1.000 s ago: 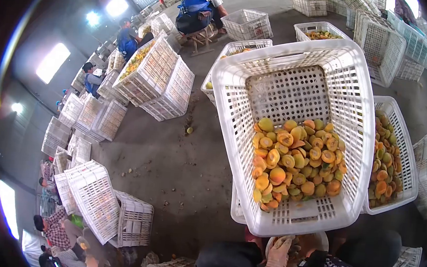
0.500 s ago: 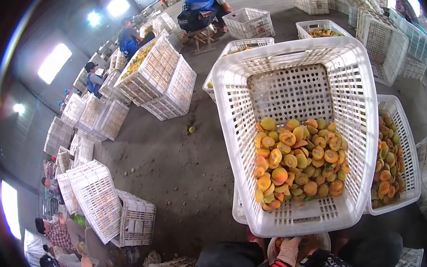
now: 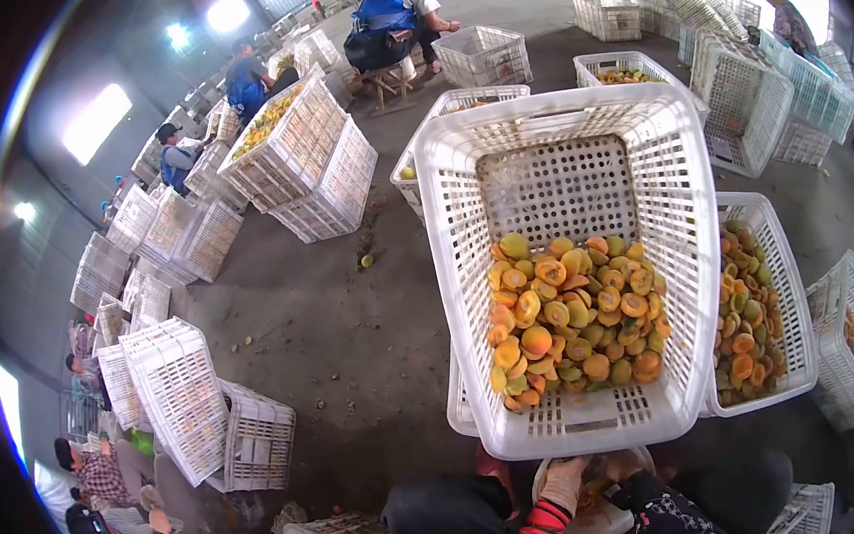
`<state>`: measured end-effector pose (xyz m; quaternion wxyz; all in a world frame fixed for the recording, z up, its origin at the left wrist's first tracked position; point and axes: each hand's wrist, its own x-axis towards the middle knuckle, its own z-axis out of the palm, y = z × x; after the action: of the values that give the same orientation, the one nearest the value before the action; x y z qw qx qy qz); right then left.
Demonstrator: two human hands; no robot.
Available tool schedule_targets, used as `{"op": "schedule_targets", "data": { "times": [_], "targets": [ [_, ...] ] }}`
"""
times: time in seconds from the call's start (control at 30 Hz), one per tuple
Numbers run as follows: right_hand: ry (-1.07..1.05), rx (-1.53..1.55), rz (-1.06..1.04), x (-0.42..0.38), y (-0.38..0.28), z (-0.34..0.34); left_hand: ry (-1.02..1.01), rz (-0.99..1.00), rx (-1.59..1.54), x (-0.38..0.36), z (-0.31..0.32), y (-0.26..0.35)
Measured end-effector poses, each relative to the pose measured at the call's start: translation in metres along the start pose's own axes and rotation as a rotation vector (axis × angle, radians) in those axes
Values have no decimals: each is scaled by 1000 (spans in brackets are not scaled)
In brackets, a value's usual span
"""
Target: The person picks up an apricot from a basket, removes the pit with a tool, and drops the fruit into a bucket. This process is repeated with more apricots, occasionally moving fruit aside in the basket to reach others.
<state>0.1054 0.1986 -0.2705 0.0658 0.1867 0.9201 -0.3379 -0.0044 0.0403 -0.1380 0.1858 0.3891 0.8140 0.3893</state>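
A white plastic crate [image 3: 427, 267] tilts toward me, with halved and whole apricots [image 3: 583, 325] heaped in its near part. Below its near edge a pale bowl [image 3: 599, 530] sits between my knees, with some orange fruit inside. My left hand [image 3: 560, 484], its wrist wrapped in red bands, reaches into the bowl from the left side. On the right, my right hand [image 3: 620, 466] is at the bowl's rim beneath the crate. The crate edge and shadow cover the fingers of both hands, so what they hold is hidden.
Another crate of apricots [image 3: 750, 323] stands to the right. Stacked white crates [image 3: 300, 162] rise at the left, with more crates [image 3: 176, 398] nearer. A person in a blue vest [image 3: 391, 18] sits on a stool ahead. Fruit scraps dot the concrete floor [image 3: 342, 331].
The whole view has shifted, so the crates appear slightly further left. My right hand now shows at the bowl's right rim. The apricots in the tilted crate look unchanged.
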Motion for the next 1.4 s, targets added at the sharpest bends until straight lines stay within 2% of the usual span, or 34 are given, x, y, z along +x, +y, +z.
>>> {"op": "schedule_targets", "data": {
  "times": [0.03,0.07,0.1,0.13,0.17,0.2,0.23,0.27,0.33,0.37,0.4,0.47,0.5,0.57,0.6,0.63,0.67,0.7,0.77,0.8,0.87,0.93,0.97,1.07,1.13,1.2,1.4],
  "targets": [
    [-307,-40,119,7,-3,-5,5,52,210,2,5,-6],
    [-294,-45,118,6,-6,-8,14,103,421,5,14,-19],
    [-290,-64,42,4,-9,-11,191,-169,-287,7,42,-36],
    [-288,-80,-32,-1,-13,-12,192,-158,-287,3,45,-44],
    [-278,-83,-33,-3,-23,-19,63,-137,-21,0,43,-47],
    [-382,-171,11,-6,-32,-27,-65,-116,245,-6,43,-49],
    [-489,-257,56,-12,-40,-32,-14,-345,-320,-5,16,-17],
    [-483,-258,58,-20,-37,-30,-14,-339,-319,-10,25,-29],
    [-248,-157,-204,-35,-36,-34,136,-227,-317,-12,43,-61],
    [-226,-85,-177,-48,-68,-73,117,-256,-90,-15,26,-38],
    [-221,-83,-177,-54,-81,-89,115,-253,-87,-15,19,-26],
    [-164,-22,-49,-62,-99,-105,248,-432,-864,-17,5,-3],
    [-152,186,2,-66,-104,-109,268,-415,-885,-20,-5,10],
    [168,220,-100,-81,-139,-134,201,-482,-940,-22,1,-2],
    [320,328,-229,-78,-143,-135,200,-432,-962,-25,-15,18],
    [359,337,-118,-86,-155,-141,124,-290,-886,-31,-21,24],
    [414,321,-19,-96,-180,-155,24,-660,-1111,-31,-41,54],
    [433,266,4,-95,-176,-146,93,-303,-965,-34,-24,32],
    [450,312,-40,-115,-228,-179,-7,-343,-1062,-34,-17,11],
    [340,294,-3,-119,-235,-181,86,-45,-685,-38,-37,47],
    [403,409,-135,-131,-252,-182,60,-201,-1063,-44,-62,77],
    [396,449,-143,-142,-255,-183,105,-440,-1503,-49,-90,120],
    [398,484,-162,-145,-256,-185,167,-474,-1537,-49,-98,133],
    [323,394,-145,-162,-254,-187,169,-435,-1394,-52,-107,129],
    [301,320,-155,-168,-255,-190,188,-488,-1343,-54,-108,132],
    [250,156,-110,-168,-255,-189,164,-406,-1338,-54,-108,133],
    [335,18,-167,-161,-250,-185,159,-414,-1197,-51,-111,147]
  ]
}}
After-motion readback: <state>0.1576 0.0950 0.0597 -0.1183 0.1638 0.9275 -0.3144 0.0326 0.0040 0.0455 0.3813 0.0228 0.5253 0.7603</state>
